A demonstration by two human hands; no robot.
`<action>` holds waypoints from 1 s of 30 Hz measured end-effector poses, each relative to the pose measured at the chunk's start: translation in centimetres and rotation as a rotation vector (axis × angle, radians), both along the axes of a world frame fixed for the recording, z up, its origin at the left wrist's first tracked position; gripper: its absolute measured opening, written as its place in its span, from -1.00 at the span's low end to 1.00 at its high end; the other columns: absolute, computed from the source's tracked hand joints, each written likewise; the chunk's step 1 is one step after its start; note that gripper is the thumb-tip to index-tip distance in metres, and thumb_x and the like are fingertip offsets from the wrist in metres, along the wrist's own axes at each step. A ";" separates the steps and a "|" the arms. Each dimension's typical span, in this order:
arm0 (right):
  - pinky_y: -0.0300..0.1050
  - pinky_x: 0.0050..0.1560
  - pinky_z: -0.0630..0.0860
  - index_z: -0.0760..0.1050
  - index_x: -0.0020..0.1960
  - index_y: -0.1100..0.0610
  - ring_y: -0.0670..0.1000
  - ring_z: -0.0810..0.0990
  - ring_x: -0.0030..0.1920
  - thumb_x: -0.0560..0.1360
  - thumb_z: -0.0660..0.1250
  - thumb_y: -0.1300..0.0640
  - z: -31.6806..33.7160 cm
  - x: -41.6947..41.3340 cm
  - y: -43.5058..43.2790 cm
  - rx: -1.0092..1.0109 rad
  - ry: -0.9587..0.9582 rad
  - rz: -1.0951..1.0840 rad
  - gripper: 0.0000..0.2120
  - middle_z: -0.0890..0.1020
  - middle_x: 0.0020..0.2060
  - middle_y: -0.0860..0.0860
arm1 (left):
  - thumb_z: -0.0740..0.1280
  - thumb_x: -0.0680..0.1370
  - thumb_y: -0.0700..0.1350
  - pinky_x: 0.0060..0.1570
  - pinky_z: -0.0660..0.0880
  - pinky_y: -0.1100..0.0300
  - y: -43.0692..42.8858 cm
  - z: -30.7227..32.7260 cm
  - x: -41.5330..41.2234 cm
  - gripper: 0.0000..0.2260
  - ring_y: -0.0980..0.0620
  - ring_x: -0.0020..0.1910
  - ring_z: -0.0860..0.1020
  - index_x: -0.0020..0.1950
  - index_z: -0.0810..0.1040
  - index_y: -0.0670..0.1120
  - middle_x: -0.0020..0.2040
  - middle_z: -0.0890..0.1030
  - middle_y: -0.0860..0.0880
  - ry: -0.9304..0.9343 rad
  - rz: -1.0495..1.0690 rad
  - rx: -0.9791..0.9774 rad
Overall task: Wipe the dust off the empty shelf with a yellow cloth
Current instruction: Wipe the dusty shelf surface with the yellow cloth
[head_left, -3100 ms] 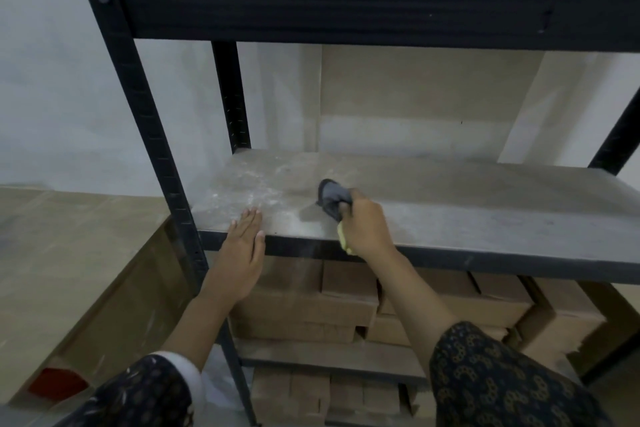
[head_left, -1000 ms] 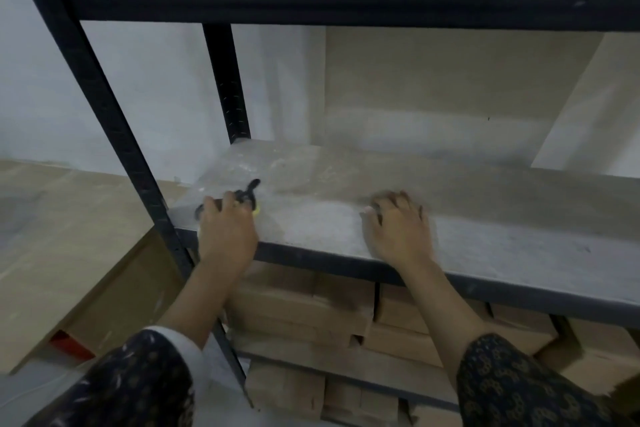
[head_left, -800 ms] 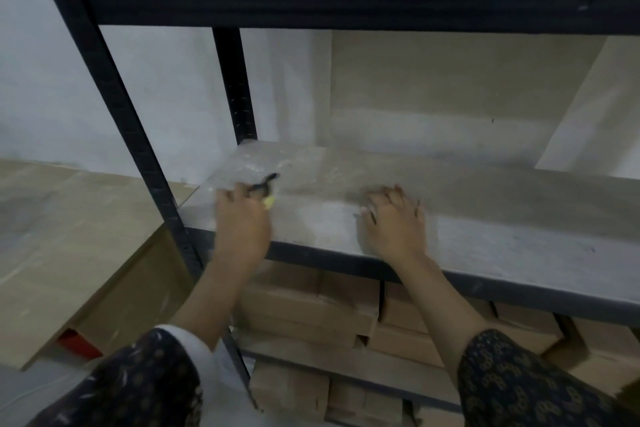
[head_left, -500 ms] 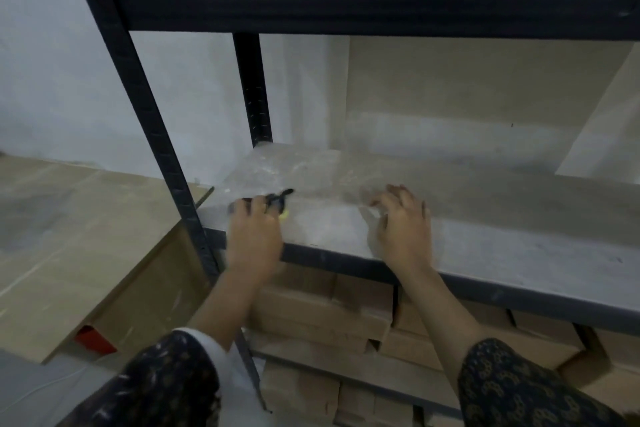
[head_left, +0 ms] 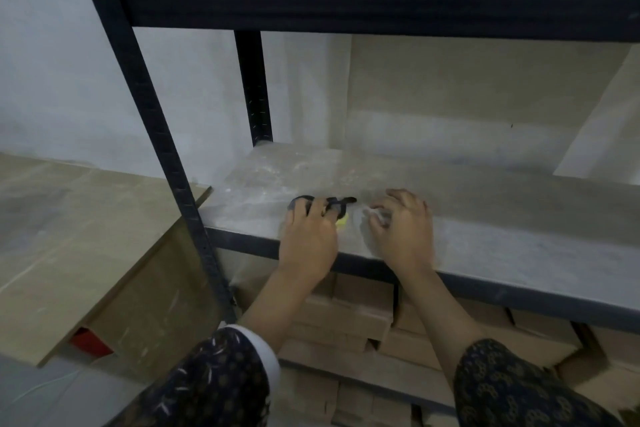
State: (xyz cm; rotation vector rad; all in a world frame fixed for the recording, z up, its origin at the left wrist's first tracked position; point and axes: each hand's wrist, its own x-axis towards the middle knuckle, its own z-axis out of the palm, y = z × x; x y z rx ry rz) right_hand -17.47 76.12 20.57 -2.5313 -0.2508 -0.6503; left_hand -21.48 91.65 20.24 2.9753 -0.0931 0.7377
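Head view: my left hand [head_left: 310, 236] grips the cloth [head_left: 341, 220] on the shelf [head_left: 519, 229], near the front edge at the left end. My right hand [head_left: 403, 232] rests just beside it, fingers loosely bent, holding nothing, I think. White dust [head_left: 275, 175] lies behind the cloth, toward the back corner. The shelf runs long to my right. My left hand is nearer the dust.

Cardboard boxes [head_left: 346, 319] below; red item [head_left: 90, 345], possibly box.

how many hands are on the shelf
2: the left hand holds the cloth at the front left of the shelf; the right hand rests just right of it.
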 end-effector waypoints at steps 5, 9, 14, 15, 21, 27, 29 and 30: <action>0.08 0.32 0.34 0.63 0.05 0.12 0.12 0.48 0.25 0.47 0.33 0.10 0.0 -0.1 0.0 0.015 -0.015 -0.009 -0.79 0.59 0.18 0.09 | 0.18 0.48 -0.20 0.04 0.39 -0.11 7.8 -1.0 1.8 -0.71 -0.24 0.10 0.45 0.14 0.56 -0.17 0.11 0.57 -0.17 0.097 0.185 0.208; 0.08 0.30 0.37 0.63 0.04 0.11 0.13 0.49 0.22 0.48 0.31 0.07 -0.2 -0.1 0.2 -0.013 0.010 -0.016 -0.79 0.60 0.15 0.08 | 0.12 0.50 -0.19 0.10 0.32 -0.08 12.4 -0.8 2.5 -0.65 -0.20 0.16 0.43 0.22 0.52 -0.12 0.16 0.55 -0.13 0.146 0.376 0.192; 0.08 0.28 0.38 0.62 0.05 0.10 0.10 0.49 0.19 0.48 0.27 0.04 -0.2 -0.1 0.1 -0.042 0.014 -0.023 -0.75 0.59 0.13 0.05 | 0.10 0.54 -0.13 0.15 0.33 0.04 4.5 -0.6 2.7 -0.62 -0.10 0.20 0.41 0.33 0.48 0.00 0.28 0.51 -0.02 -0.005 0.000 0.142; 0.08 0.28 0.38 0.61 0.06 0.10 0.09 0.49 0.19 0.48 0.26 0.03 -0.2 0.0 0.0 -0.050 0.018 -0.028 -0.75 0.59 0.13 0.05 | 0.12 0.54 -0.14 0.19 0.34 0.00 2.6 -0.7 2.2 -0.63 -0.13 0.22 0.40 0.31 0.50 0.00 0.29 0.50 -0.03 0.006 -0.054 0.149; 0.08 0.26 0.40 0.61 0.05 0.11 0.10 0.50 0.18 0.49 0.26 0.07 -0.2 0.5 0.0 -0.041 0.034 -0.040 -0.78 0.60 0.11 0.06 | 0.13 0.57 -0.18 0.24 0.35 -0.08 4.1 0.8 1.3 -0.66 -0.24 0.21 0.36 0.33 0.45 -0.09 0.31 0.42 -0.13 0.120 0.211 0.148; 0.07 0.25 0.40 0.60 0.02 0.11 0.11 0.51 0.14 0.49 0.25 0.09 -0.2 0.2 0.0 -0.033 0.044 -0.039 -0.80 0.61 0.07 0.07 | 0.17 0.57 -0.16 0.21 0.36 -0.03 9.0 2.0 -0.8 -0.65 -0.29 0.21 0.36 0.35 0.36 -0.18 0.31 0.38 -0.20 0.268 0.520 0.173; 0.07 0.23 0.41 0.60 -0.01 0.12 0.12 0.51 0.13 0.49 0.24 0.11 -0.1 -0.1 0.2 -0.024 0.040 -0.038 -0.81 0.61 0.05 0.08 | 0.16 0.57 -0.19 0.17 0.38 -0.03 9.2 2.5 -0.9 -0.69 -0.28 0.20 0.36 0.30 0.42 -0.20 0.27 0.40 -0.20 0.257 0.535 0.145; 0.07 0.23 0.41 0.60 0.00 0.13 0.13 0.51 0.12 0.49 0.24 0.12 0.0 -0.2 0.3 -0.019 0.037 -0.038 -0.80 0.61 0.05 0.08 | 0.14 0.56 -0.20 0.13 0.38 -0.02 9.2 2.4 -0.4 -0.70 -0.24 0.18 0.38 0.27 0.45 -0.19 0.25 0.43 -0.17 0.222 0.493 0.126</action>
